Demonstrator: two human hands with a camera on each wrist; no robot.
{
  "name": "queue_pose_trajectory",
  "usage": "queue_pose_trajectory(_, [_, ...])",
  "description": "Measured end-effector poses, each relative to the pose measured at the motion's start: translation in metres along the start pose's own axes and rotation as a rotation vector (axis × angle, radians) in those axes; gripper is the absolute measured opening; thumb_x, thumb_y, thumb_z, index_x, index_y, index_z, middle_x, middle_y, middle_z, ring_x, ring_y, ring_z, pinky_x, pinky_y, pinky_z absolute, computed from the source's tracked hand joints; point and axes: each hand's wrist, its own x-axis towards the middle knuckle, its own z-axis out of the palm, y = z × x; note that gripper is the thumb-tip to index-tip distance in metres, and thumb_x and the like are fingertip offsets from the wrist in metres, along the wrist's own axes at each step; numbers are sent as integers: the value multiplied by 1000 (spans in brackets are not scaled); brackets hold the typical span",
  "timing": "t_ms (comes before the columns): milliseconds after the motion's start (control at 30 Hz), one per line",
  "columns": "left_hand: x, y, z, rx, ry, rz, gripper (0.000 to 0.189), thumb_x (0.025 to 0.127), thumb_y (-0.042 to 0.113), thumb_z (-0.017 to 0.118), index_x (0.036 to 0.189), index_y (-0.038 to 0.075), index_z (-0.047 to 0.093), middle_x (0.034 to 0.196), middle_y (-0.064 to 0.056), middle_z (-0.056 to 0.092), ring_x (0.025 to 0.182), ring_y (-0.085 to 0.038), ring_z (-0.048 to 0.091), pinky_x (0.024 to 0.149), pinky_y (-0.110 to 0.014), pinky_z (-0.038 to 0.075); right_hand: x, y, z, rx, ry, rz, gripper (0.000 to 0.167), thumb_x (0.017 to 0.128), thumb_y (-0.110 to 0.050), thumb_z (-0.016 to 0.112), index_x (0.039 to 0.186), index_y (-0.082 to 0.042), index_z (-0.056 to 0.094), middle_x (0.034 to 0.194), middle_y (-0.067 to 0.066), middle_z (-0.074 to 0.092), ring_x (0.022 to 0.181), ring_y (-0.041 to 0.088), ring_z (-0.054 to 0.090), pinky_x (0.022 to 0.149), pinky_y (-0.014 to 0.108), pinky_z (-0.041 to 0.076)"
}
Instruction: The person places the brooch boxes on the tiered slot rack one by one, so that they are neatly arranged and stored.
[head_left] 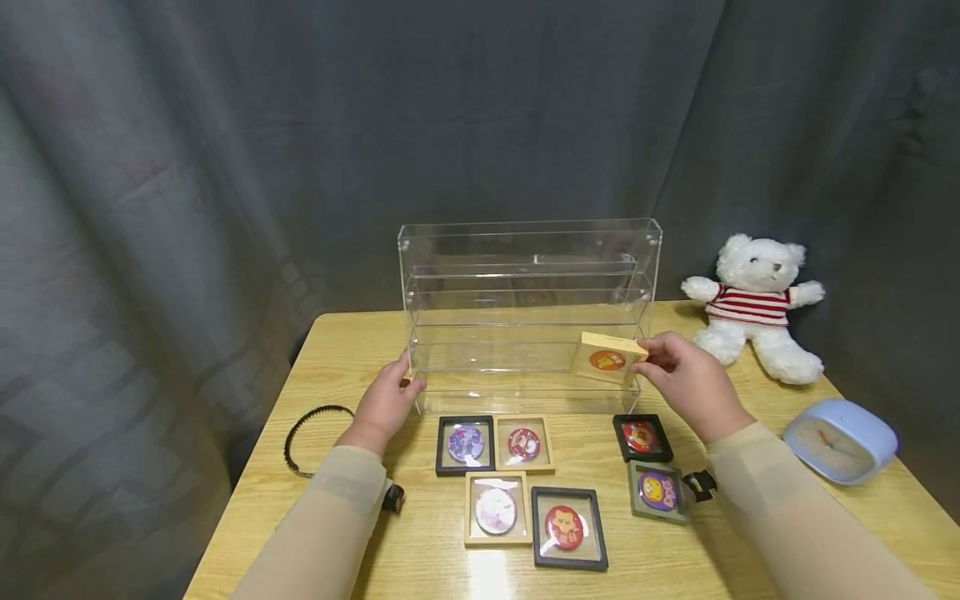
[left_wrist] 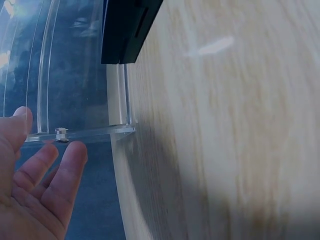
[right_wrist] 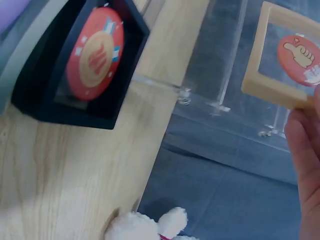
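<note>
A clear acrylic display rack (head_left: pixel 525 317) with stepped shelves stands upright on the table. My left hand (head_left: pixel 387 400) holds its left side panel, thumb on the inner face and fingers outside, as the left wrist view shows along the panel (left_wrist: pixel 85 133). My right hand (head_left: pixel 692 379) pinches a light wood display frame (head_left: pixel 587 354) by its right edge, at the rack's lower right shelves. Inside that frame is a round orange-red badge (right_wrist: pixel 302 59) with a thumbs-up drawing. The frame tilts slightly and overlaps the rack in the head view.
Before the rack lie framed badges: black (head_left: pixel 442 446), wood (head_left: pixel 550 446), another wood (head_left: pixel 470 508) and dark grey (head_left: pixel 600 533). A black frame (head_left: pixel 640 437) and a grey-green frame (head_left: pixel 658 492) lie right. A white teddy bear (head_left: pixel 753 304), blue clock (head_left: pixel 843 437) and black hairband (head_left: pixel 288 442) flank them.
</note>
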Motion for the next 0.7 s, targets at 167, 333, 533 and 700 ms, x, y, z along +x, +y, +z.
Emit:
queue_pose_trajectory(167, [0, 0, 0, -4, -5, -12, 67, 102, 31, 58, 159, 29, 22, 150, -14, 41, 120, -32, 54, 98, -54, 46, 2, 6, 5, -45, 11, -3, 24, 90, -13, 76, 112, -8, 67, 108, 11, 71, 80, 23, 63, 65, 41, 50])
queue_pose_trajectory(333, [1, 0, 0, 4, 3, -9, 66, 102, 31, 58, 159, 30, 23, 148, -13, 42, 119, -32, 54, 98, -53, 46, 3, 12, 9, -88, 0, -25, 26, 89, -12, 76, 113, -4, 70, 104, 14, 70, 81, 27, 64, 67, 46, 52])
queue_pose_trajectory(533, [0, -1, 1, 0, 5, -15, 67, 102, 31, 58, 159, 32, 23, 150, -12, 41, 120, -31, 54, 99, -54, 45, 2, 14, 17, -116, 28, -88, 18, 88, -12, 77, 104, -3, 74, 102, 14, 69, 83, 29, 63, 71, 48, 53])
queue_pose_trajectory(700, [0, 0, 1, 3, 5, -14, 66, 103, 31, 57, 159, 32, 23, 150, -12, 41, 120, -32, 54, 99, -54, 45, 0, 15, 22, -140, 59, -114, 9, 89, -14, 77, 85, -5, 75, 90, 5, 65, 73, 19, 55, 63, 38, 47])
